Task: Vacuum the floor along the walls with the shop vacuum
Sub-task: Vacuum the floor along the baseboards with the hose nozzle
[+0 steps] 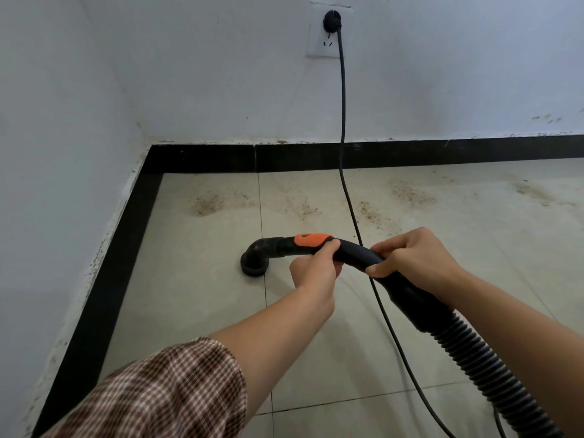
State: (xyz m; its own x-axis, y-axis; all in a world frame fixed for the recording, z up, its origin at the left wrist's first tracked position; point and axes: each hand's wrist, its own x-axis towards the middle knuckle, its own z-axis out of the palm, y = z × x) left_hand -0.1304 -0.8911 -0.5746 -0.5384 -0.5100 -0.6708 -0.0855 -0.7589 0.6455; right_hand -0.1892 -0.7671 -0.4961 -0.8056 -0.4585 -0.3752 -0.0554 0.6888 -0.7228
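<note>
Black plastic handle tube of the shop vacuum is gripped by both hands. Left hand: fingers curled round the tube from below, thumb tip just behind the orange slider. Right hand: closed over the tube from above, further back, thumb wrapped underneath. The two hands sit near each other and do not touch. Forward of the left hand the tube ends in a black elbow nozzle, its round mouth turned down at the floor; whether the mouth touches the tile cannot be determined. Behind the right hand the tube widens into a cuff and continues as a ribbed hose, which runs off the lower right edge. Nozzle position: over pale tile near the room corner, apart from both runs of black skirting. Brown gritty debris lies in patches on the tile along the far wall, between nozzle and skirting, with more patches to the right. A black power cord drops from a plug in a white wall socket, crosses the skirting and the floor, passes beneath the handle tube and leaves at lower right. The left arm carries a brown-and-white checked sleeve. The white walls show chipped paint just above the skirting.
</note>
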